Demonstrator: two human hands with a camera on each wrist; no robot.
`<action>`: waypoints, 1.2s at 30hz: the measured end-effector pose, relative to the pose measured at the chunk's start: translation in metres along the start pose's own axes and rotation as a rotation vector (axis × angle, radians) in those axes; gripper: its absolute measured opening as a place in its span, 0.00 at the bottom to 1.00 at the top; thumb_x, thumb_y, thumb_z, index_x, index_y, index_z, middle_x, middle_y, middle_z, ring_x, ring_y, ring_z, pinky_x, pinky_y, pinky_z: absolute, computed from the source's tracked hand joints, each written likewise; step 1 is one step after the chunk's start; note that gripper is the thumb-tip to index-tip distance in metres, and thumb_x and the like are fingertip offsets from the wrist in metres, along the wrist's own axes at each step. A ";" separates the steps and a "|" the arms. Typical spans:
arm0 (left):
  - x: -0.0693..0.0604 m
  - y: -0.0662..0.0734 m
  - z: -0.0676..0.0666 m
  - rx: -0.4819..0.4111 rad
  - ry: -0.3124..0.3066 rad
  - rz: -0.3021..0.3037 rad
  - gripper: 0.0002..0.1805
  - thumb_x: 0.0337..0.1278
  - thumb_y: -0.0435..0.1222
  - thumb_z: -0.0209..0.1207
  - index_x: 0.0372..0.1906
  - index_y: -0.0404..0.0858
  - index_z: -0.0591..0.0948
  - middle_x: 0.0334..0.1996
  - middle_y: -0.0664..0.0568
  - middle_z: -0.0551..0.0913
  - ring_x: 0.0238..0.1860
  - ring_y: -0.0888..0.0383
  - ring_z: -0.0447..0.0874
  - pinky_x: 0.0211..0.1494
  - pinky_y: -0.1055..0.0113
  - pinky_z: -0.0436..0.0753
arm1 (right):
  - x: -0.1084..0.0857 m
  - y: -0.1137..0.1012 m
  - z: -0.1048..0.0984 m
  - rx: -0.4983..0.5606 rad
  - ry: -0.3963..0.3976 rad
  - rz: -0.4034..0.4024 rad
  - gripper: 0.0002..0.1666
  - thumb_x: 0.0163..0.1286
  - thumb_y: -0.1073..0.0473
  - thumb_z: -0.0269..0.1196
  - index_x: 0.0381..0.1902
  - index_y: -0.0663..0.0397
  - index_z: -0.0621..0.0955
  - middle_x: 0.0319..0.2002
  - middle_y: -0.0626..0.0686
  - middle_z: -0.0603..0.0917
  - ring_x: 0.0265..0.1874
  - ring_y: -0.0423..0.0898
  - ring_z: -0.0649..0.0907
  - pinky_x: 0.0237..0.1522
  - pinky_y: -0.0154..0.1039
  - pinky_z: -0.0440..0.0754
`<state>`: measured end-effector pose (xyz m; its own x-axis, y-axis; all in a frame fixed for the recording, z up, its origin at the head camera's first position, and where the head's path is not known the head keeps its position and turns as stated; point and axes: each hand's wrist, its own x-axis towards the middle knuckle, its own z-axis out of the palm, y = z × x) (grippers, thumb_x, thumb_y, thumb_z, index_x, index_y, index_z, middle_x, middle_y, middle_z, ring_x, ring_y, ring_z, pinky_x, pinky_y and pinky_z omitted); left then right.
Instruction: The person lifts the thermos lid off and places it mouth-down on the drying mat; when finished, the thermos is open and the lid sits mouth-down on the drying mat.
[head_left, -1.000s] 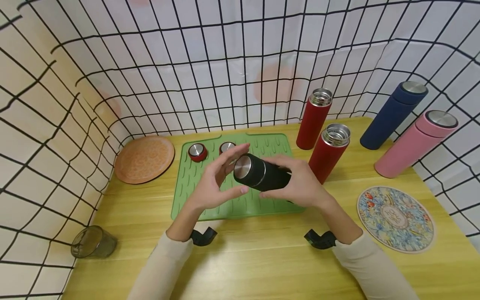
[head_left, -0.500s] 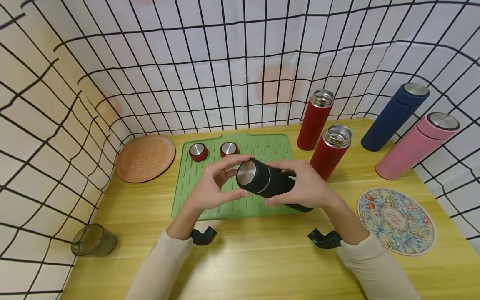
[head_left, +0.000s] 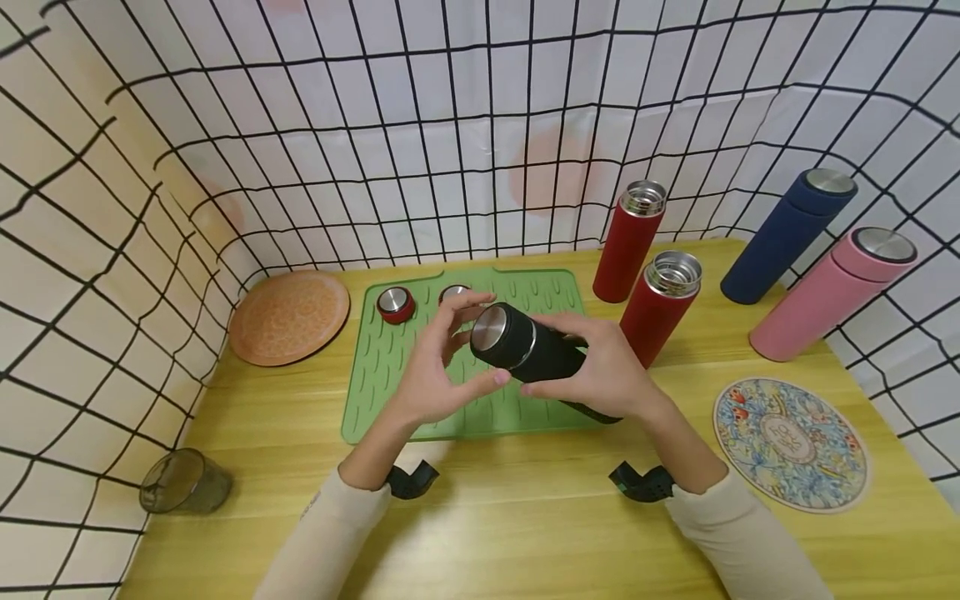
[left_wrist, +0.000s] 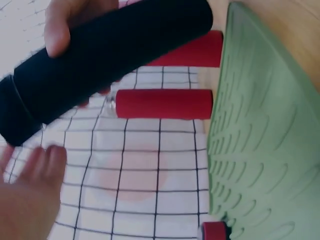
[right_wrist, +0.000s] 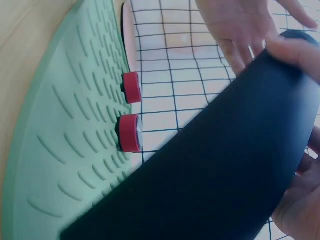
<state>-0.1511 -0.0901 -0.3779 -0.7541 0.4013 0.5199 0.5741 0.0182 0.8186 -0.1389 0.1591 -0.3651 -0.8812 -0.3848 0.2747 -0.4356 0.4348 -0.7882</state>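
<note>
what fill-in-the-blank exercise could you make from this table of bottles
The hand gripping the black thermos bottle is the ____ one.
Both uncapped thermos bottles are coloured ____.
Two red bottle caps sit on a drying mat coloured ____.
The drinking glass is on the person's ____ side.

Missing words: right; red; green; left.

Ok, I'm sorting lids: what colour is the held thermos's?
Its lid is black, silver on top, clearest in the head view.

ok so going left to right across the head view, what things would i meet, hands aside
Glass, orange round mat, left red lid, right red lid, black bottle, nearer red bottle, blue bottle, pink bottle.
</note>
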 end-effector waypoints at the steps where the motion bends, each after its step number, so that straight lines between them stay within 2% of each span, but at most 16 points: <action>1: 0.001 0.000 -0.002 -0.051 -0.058 0.036 0.46 0.57 0.53 0.72 0.75 0.41 0.65 0.73 0.47 0.69 0.74 0.46 0.69 0.71 0.54 0.78 | 0.000 0.000 -0.002 0.014 -0.017 0.001 0.44 0.49 0.52 0.84 0.65 0.44 0.82 0.57 0.46 0.87 0.53 0.46 0.82 0.54 0.50 0.83; 4: 0.003 -0.001 -0.008 -0.190 -0.212 0.140 0.46 0.60 0.40 0.69 0.78 0.33 0.59 0.78 0.41 0.63 0.78 0.37 0.60 0.79 0.51 0.68 | -0.001 -0.002 -0.007 0.061 -0.087 0.009 0.43 0.48 0.52 0.84 0.65 0.43 0.82 0.56 0.43 0.87 0.53 0.45 0.81 0.57 0.52 0.82; 6: 0.003 -0.002 -0.010 -0.255 -0.286 0.187 0.45 0.58 0.32 0.66 0.78 0.28 0.58 0.78 0.37 0.61 0.78 0.35 0.58 0.81 0.51 0.65 | -0.001 -0.002 -0.010 0.087 -0.133 0.010 0.42 0.48 0.51 0.83 0.64 0.41 0.82 0.55 0.42 0.87 0.53 0.46 0.81 0.57 0.53 0.82; 8: 0.004 -0.002 -0.010 -0.302 -0.330 0.208 0.44 0.55 0.27 0.62 0.77 0.25 0.58 0.78 0.34 0.61 0.78 0.36 0.59 0.81 0.51 0.64 | -0.001 -0.001 -0.012 0.108 -0.173 0.002 0.42 0.48 0.51 0.83 0.64 0.41 0.83 0.55 0.42 0.87 0.53 0.46 0.81 0.57 0.53 0.82; 11: 0.003 -0.002 -0.010 -0.348 -0.339 0.206 0.41 0.54 0.22 0.60 0.75 0.22 0.61 0.77 0.35 0.64 0.77 0.39 0.63 0.79 0.53 0.68 | -0.001 -0.001 -0.014 0.122 -0.212 -0.010 0.41 0.49 0.51 0.83 0.63 0.40 0.83 0.55 0.42 0.87 0.53 0.46 0.81 0.57 0.54 0.82; 14: 0.001 -0.003 -0.009 -0.369 -0.283 0.168 0.38 0.57 0.22 0.65 0.72 0.19 0.64 0.73 0.42 0.71 0.73 0.44 0.71 0.74 0.55 0.75 | -0.001 -0.002 -0.013 0.115 -0.206 -0.004 0.41 0.49 0.51 0.83 0.64 0.41 0.83 0.55 0.42 0.87 0.53 0.46 0.81 0.57 0.53 0.81; 17: 0.000 -0.003 -0.008 -0.336 -0.173 0.097 0.40 0.57 0.34 0.74 0.69 0.21 0.69 0.66 0.48 0.78 0.66 0.52 0.77 0.68 0.59 0.81 | -0.002 -0.002 -0.010 0.083 -0.158 -0.001 0.42 0.49 0.50 0.83 0.64 0.42 0.82 0.55 0.42 0.87 0.52 0.46 0.81 0.56 0.52 0.82; 22: -0.001 -0.002 -0.003 -0.181 0.024 -0.039 0.43 0.47 0.52 0.78 0.65 0.34 0.76 0.55 0.51 0.81 0.55 0.54 0.80 0.57 0.64 0.85 | -0.001 -0.002 0.001 0.013 -0.048 -0.042 0.42 0.49 0.50 0.84 0.64 0.45 0.83 0.55 0.45 0.88 0.51 0.44 0.83 0.51 0.48 0.85; 25: -0.002 -0.001 0.000 -0.111 0.072 -0.093 0.42 0.46 0.56 0.78 0.64 0.41 0.77 0.54 0.51 0.80 0.54 0.53 0.79 0.54 0.66 0.84 | 0.000 -0.004 0.005 -0.015 -0.002 -0.051 0.41 0.49 0.51 0.84 0.63 0.44 0.83 0.55 0.45 0.87 0.52 0.45 0.83 0.49 0.47 0.85; 28: -0.002 -0.002 -0.001 -0.110 0.016 -0.076 0.42 0.51 0.54 0.76 0.69 0.44 0.72 0.63 0.51 0.76 0.64 0.51 0.75 0.62 0.65 0.81 | 0.000 -0.003 0.006 -0.026 0.013 -0.050 0.41 0.49 0.51 0.84 0.63 0.44 0.83 0.56 0.45 0.87 0.53 0.46 0.83 0.50 0.48 0.85; 32: 0.000 -0.005 -0.004 -0.234 -0.138 0.048 0.45 0.58 0.39 0.72 0.76 0.35 0.63 0.75 0.42 0.66 0.76 0.43 0.64 0.77 0.58 0.71 | -0.001 -0.001 0.004 -0.011 -0.008 -0.061 0.43 0.47 0.51 0.85 0.63 0.45 0.83 0.56 0.45 0.87 0.53 0.45 0.83 0.53 0.48 0.85; 34: 0.001 -0.007 -0.005 -0.307 -0.201 0.109 0.45 0.59 0.35 0.70 0.77 0.30 0.60 0.76 0.36 0.64 0.77 0.39 0.61 0.79 0.55 0.69 | -0.001 -0.001 0.003 0.007 -0.029 -0.069 0.43 0.47 0.51 0.85 0.63 0.45 0.83 0.55 0.44 0.87 0.52 0.44 0.83 0.53 0.48 0.86; 36: 0.002 -0.009 -0.005 -0.357 -0.242 0.150 0.45 0.62 0.36 0.68 0.77 0.26 0.58 0.76 0.32 0.63 0.78 0.38 0.61 0.78 0.54 0.70 | -0.001 0.000 0.002 0.028 -0.055 -0.074 0.42 0.48 0.51 0.85 0.63 0.44 0.83 0.54 0.43 0.87 0.51 0.43 0.83 0.53 0.48 0.86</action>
<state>-0.1594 -0.0944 -0.3832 -0.5502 0.5785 0.6022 0.4936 -0.3563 0.7933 -0.1376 0.1581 -0.3660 -0.8352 -0.4593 0.3026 -0.4930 0.3813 -0.7820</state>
